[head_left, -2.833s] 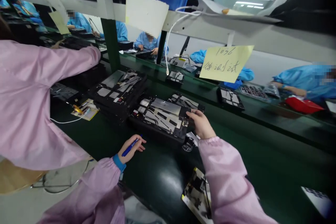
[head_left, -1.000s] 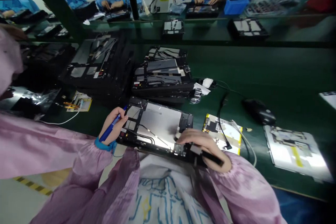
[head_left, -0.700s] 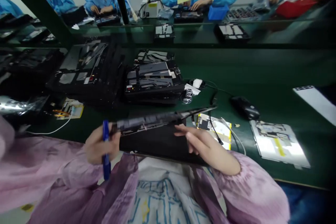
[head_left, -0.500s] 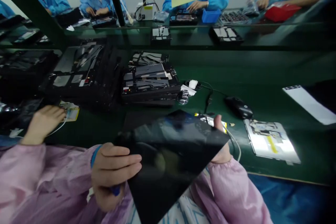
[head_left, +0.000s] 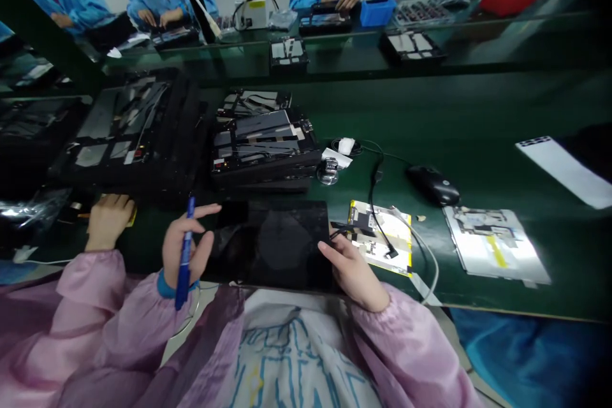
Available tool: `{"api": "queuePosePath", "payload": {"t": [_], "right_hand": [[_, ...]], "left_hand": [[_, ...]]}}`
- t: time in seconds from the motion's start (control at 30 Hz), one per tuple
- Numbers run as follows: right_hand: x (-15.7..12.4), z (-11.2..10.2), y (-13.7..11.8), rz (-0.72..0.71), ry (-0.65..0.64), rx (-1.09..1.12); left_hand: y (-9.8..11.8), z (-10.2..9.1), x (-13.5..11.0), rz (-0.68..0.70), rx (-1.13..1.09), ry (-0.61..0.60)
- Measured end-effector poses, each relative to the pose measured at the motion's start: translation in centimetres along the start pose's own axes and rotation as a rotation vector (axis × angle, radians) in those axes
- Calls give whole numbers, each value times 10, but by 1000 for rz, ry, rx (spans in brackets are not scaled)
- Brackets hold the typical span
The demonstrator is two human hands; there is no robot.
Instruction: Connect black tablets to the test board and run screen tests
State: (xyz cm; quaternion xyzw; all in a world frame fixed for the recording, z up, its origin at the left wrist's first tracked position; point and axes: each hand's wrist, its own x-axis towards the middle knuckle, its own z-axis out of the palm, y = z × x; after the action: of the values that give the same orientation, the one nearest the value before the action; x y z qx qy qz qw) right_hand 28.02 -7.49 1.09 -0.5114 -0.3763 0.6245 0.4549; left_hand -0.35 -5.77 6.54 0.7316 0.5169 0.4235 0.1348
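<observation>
A glossy black tablet screen (head_left: 272, 245) lies face up and nearly flat at the table's front edge, right before me. My right hand (head_left: 356, 268) grips its right edge, thumb on top; the fingers beneath are partly hidden. Dark cable ends show beside these fingers. At the left edge of the screen is my left hand (head_left: 186, 248), wearing a blue wristband. A blue pen (head_left: 185, 255) is held upright in it, while the index finger points out toward the screen. Just right of my right hand lies a yellow-edged battery pack (head_left: 401, 239) with a black plug cable across it.
Stacks of opened tablet housings (head_left: 262, 146) stand behind the screen, with a taller stack (head_left: 129, 121) further left. To the right are a black mouse (head_left: 433, 185) and a silver metal plate (head_left: 500, 245). A co-worker's hand (head_left: 111, 220) rests at the left. People in blue sit opposite.
The screen, tilted up in both hands before, now lies level on the table edge. My left hand has come off it, with the pen now raised into view. The battery pack is uncovered.
</observation>
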Motion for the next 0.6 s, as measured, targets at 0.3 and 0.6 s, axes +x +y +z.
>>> {"api": "queuePosePath", "payload": {"t": [0.3,0.6], "right_hand": [[5,-50,-3,-162,294,-235],[3,-76,0,-268,329,-204]], "left_hand": [[68,87,76,300,6,-800],[79,197,85,89,-138,-1071]]}}
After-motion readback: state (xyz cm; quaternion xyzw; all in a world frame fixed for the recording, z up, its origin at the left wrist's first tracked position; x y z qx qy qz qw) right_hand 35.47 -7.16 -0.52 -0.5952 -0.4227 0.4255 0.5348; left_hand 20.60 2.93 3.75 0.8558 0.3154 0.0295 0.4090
